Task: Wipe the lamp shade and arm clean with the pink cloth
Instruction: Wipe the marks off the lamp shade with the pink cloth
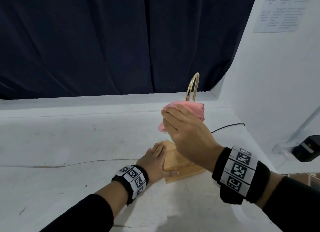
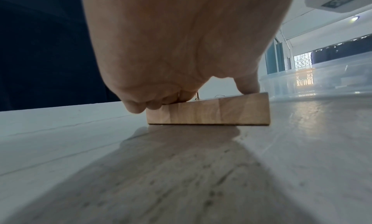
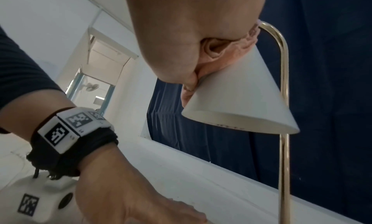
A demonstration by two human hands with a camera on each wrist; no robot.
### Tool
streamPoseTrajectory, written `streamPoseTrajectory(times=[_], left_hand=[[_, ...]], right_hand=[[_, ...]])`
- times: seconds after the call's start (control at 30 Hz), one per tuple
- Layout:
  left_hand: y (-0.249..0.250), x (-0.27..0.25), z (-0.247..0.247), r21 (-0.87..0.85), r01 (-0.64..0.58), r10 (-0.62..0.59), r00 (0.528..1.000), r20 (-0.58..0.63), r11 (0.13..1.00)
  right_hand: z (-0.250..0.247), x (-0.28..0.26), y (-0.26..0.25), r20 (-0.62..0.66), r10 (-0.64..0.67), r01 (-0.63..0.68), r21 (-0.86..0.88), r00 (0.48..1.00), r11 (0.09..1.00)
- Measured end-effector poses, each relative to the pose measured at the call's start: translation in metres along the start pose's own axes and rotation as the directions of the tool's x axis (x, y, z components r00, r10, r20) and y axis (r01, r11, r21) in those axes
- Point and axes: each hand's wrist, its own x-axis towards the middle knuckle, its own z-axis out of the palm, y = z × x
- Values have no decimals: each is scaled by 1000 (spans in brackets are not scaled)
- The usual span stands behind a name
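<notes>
A lamp stands on the white table: a gold curved arm [image 1: 193,86] [image 3: 283,90], a white cone shade [image 3: 239,98] and a wooden base [image 1: 178,164] [image 2: 209,111]. My right hand [image 1: 185,133] [image 3: 181,36] grips the bunched pink cloth [image 1: 188,109] [image 3: 221,55] and presses it on the upper part of the shade, which is hidden under hand and cloth in the head view. My left hand [image 1: 155,160] [image 2: 181,52] lies flat on the base's left part, fingers straight on top, thumb along the near edge.
A dark blue curtain [image 1: 112,41] hangs behind the table. A black cable [image 1: 226,127] runs right from the lamp. A black device [image 1: 307,147] sits at the right by the white wall [image 1: 277,67]. A clear plastic bin [image 2: 322,81] stands beyond the base.
</notes>
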Motion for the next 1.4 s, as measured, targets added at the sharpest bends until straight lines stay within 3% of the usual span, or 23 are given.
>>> streamPoseTrajectory(times=[0.2, 0.3, 0.43, 0.57, 0.67, 0.77, 0.87, 0.97, 1.1, 1.23, 1.33, 1.4], left_hand=[[2, -2, 0, -12, -11, 10, 1000, -26, 1000], [3, -4, 0, -33, -18, 17, 999, -36, 999], [1, 0, 6, -22, -7, 7, 1000, -15, 1000], [-2, 1, 9, -23, -15, 15, 1000, -24, 1000], [-6, 4, 13, -23, -21, 20, 999, -43, 1000], [-8, 4, 16, 6, -27, 27, 997, -69, 1000], [-7, 2, 15, 19, -39, 40, 994, -97, 999], [-5, 1, 15, 40, -38, 41, 995, -93, 999], [-4, 0, 15, 54, -41, 45, 995, -87, 998], [-5, 1, 17, 74, -31, 38, 995, -89, 997], [-8, 3, 19, 68, -34, 40, 995, -90, 997], [-10, 4, 20, 61, -46, 53, 993, -106, 997]], right_hand=[[-1, -24, 7, 82, -167, 165, 34, 982, 986], [-2, -35, 19, 25, -216, 213, 103, 976, 972], [-13, -16, 30, -99, -69, 76, 69, 993, 995], [-11, 12, 15, -134, 85, -84, 8, 987, 996], [-1, 11, -3, -12, 47, -47, -17, 999, 999], [5, -9, -2, 107, -73, 78, -49, 992, 996], [0, -31, 16, 69, -205, 206, -15, 976, 978], [-14, -39, 41, 10, -254, 254, -41, 967, 966], [-24, -13, 51, -43, -133, 129, -78, 990, 989], [-10, 13, 19, -17, 19, -20, -73, 1000, 997], [2, 9, -1, 184, -36, 53, -84, 982, 995], [8, -7, -2, 187, -119, 126, -26, 975, 992]])
